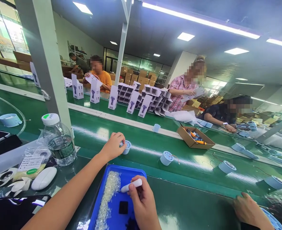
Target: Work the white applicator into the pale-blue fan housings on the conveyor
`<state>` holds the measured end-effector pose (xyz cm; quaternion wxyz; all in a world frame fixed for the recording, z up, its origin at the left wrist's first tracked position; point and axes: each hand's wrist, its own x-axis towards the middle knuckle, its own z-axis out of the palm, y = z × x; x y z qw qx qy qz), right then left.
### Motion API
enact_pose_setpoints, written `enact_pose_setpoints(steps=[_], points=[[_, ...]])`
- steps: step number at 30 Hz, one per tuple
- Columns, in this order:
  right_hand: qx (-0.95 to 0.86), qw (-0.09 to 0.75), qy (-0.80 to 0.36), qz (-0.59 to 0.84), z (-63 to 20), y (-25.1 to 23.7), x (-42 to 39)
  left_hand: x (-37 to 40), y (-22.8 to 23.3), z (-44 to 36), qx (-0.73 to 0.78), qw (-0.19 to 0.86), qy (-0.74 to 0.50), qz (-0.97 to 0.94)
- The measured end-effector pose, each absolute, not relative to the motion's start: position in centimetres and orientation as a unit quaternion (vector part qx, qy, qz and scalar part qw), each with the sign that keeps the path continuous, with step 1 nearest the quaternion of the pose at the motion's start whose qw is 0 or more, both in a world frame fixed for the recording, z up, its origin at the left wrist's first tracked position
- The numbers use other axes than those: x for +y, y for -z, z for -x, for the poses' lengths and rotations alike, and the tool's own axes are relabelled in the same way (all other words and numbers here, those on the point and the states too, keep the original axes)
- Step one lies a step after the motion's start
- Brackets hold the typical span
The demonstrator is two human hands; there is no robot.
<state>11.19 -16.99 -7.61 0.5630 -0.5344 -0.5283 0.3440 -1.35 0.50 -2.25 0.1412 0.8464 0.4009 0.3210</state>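
My left hand (113, 147) reaches out over the green conveyor belt, its curled fingers gripping the edge of a small light blue round housing (127, 148). In my right hand (144, 201) is a white pen-like tool (132, 185), its tip pointing left above the blue tray (131, 168). Tiny clear beads or rings (108, 195) fill the tray's left side. A black square (123, 207) lies near the tray's middle, with small dark pieces partly hidden by my right hand.
More light blue housings with wires, such as one (166, 158), stand along the belt. A water bottle (59, 142), white case (44, 178) and fan blades (18, 187) lie left. A co-worker's hand (249, 209) is at right. Printed boxes (113, 97) and an open carton (195, 137) stand beyond.
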Motion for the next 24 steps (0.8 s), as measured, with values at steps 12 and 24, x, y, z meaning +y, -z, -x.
enact_pose_setpoints(steps=[12,24], points=[[-0.656,0.485,-0.178,0.55,-11.2,7.2,-17.1,2.0,0.3,4.4,0.496,0.164,-0.319,-0.791],[-0.593,0.53,-0.087,0.6,-12.5,6.7,-17.5,3.3,0.3,5.9,0.597,0.12,-0.291,-0.738]])
